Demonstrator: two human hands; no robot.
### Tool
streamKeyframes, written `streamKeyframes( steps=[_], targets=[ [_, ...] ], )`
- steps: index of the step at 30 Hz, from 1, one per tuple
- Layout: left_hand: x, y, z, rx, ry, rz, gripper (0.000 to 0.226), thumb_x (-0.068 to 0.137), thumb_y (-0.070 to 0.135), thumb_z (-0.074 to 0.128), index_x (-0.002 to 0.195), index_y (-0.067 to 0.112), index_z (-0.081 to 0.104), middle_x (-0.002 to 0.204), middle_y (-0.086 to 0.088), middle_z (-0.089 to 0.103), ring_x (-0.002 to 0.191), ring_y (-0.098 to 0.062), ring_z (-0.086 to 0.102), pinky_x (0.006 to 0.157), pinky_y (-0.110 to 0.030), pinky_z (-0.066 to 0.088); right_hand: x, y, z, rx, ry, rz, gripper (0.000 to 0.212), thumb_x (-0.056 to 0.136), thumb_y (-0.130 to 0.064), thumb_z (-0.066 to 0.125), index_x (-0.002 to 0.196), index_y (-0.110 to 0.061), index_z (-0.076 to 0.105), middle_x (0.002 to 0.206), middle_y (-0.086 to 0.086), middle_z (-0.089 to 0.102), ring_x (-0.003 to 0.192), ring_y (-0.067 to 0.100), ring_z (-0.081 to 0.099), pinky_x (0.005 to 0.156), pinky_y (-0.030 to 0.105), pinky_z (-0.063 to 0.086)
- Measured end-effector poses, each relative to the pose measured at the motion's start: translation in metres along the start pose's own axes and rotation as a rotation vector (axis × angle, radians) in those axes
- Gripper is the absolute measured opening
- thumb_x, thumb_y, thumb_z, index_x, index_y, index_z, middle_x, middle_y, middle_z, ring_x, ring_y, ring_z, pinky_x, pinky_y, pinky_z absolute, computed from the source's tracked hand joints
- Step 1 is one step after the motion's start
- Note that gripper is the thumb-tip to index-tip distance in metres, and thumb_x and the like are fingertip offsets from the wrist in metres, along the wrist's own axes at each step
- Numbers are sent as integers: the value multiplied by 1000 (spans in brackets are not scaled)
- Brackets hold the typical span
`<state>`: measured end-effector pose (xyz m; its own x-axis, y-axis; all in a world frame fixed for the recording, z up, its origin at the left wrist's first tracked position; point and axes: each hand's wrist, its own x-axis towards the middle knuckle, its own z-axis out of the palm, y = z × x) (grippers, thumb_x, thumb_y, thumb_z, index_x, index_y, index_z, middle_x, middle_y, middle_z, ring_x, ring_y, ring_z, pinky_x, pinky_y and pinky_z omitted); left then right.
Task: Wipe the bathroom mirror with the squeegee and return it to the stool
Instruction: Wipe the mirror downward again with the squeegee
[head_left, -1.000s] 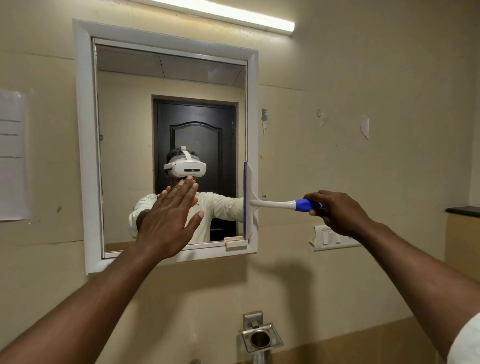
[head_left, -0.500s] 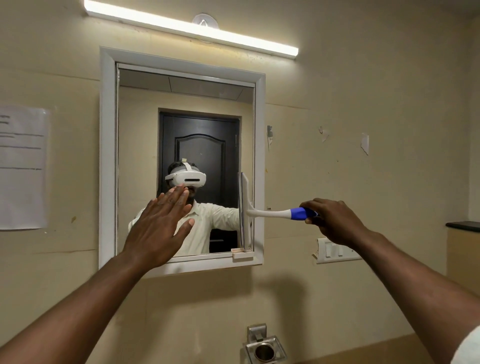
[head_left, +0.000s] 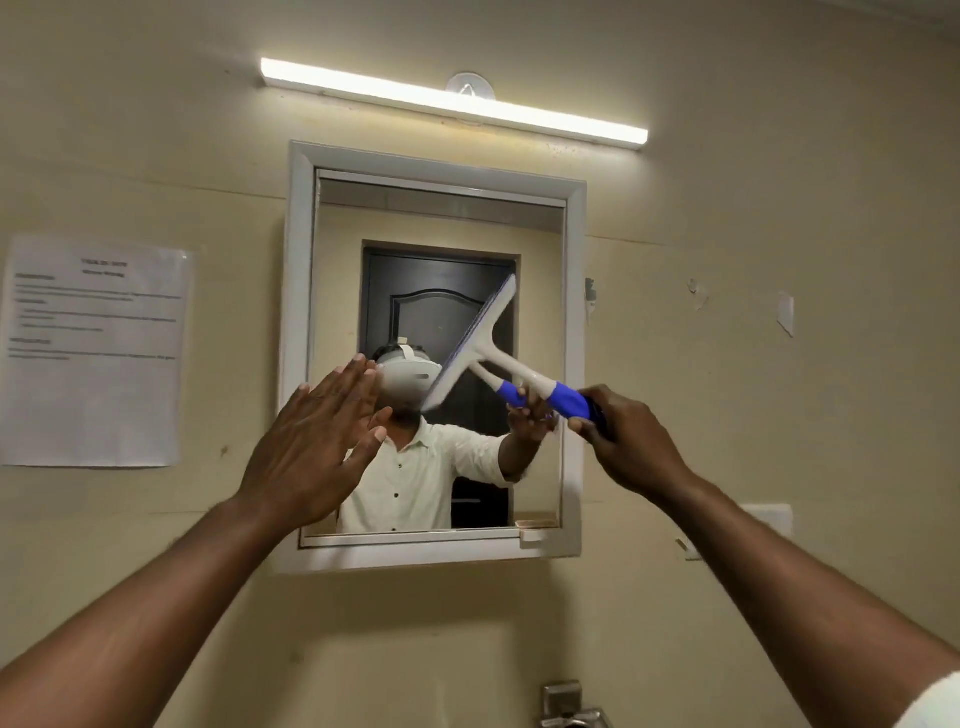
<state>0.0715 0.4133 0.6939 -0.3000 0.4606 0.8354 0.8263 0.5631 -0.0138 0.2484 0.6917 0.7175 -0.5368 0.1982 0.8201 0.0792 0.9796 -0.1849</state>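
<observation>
A white-framed mirror (head_left: 337, 312) hangs on the beige wall. My right hand (head_left: 628, 441) grips the blue end of a white squeegee (head_left: 498, 353). Its blade lies tilted across the middle of the glass, upper end toward the right. My left hand (head_left: 317, 452) is raised flat with fingers together in front of the mirror's lower left, holding nothing. The stool is out of view.
A lit tube light (head_left: 452, 101) runs above the mirror. A printed paper sheet (head_left: 93, 348) is stuck to the wall at left. A switch plate (head_left: 769, 514) sits behind my right forearm. A metal fitting (head_left: 566, 704) juts from the wall at the bottom.
The squeegee has swung from upright at the mirror's right edge to a tilt over the middle of the glass. My view has risen, so the mirror sits lower and more central.
</observation>
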Motion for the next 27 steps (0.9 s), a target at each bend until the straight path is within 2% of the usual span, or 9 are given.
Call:
streamKeyframes(
  steps=[4,8,13,14,17,20,27],
  targets=[
    [11,-19,-23,56,34,-8,68,89,58,15,149,28,2,153,16,-10,139,2,-8,114,-28,-3,27,-50,18,226,86,19,27,92,-23,56,117,-12,54,90,6,61,73,23,61,70,41,55],
    [31,-39,-49,147,92,-52,69,89,56,14,149,24,2,156,11,-9,144,-6,-2,116,-32,0,55,-106,35,542,127,105,28,93,-24,54,117,-9,51,100,14,62,83,27,64,78,43,57],
    [58,-54,-75,207,160,-68,62,96,47,25,150,21,6,159,4,-2,146,-12,2,116,-34,1,89,-168,56,882,141,240,27,94,-26,52,116,-11,46,104,28,61,89,44,64,81,56,55],
    [62,-54,-78,209,168,-59,62,96,47,25,150,22,6,159,4,-2,146,-12,2,116,-34,1,95,-177,60,899,156,252,27,94,-27,52,115,-11,45,103,29,61,85,44,64,81,56,55],
    [69,-60,-82,215,187,-30,62,96,47,24,150,22,4,159,4,-4,145,-11,-1,115,-32,-2,110,-200,72,911,235,266,31,94,-28,53,117,-10,45,95,23,63,72,30,61,77,50,57],
    [71,-66,-81,213,192,-3,62,97,46,24,150,22,2,159,5,-6,145,-10,-3,115,-30,-5,119,-214,82,895,295,270,37,93,-27,55,122,-7,44,88,11,59,76,30,66,77,47,58],
    [75,-83,-77,206,187,2,63,96,48,24,149,23,1,158,5,-7,145,-10,-3,116,-31,-4,131,-219,100,826,362,282,41,93,-30,54,126,-9,41,97,14,60,82,27,67,79,44,58]
  ],
)
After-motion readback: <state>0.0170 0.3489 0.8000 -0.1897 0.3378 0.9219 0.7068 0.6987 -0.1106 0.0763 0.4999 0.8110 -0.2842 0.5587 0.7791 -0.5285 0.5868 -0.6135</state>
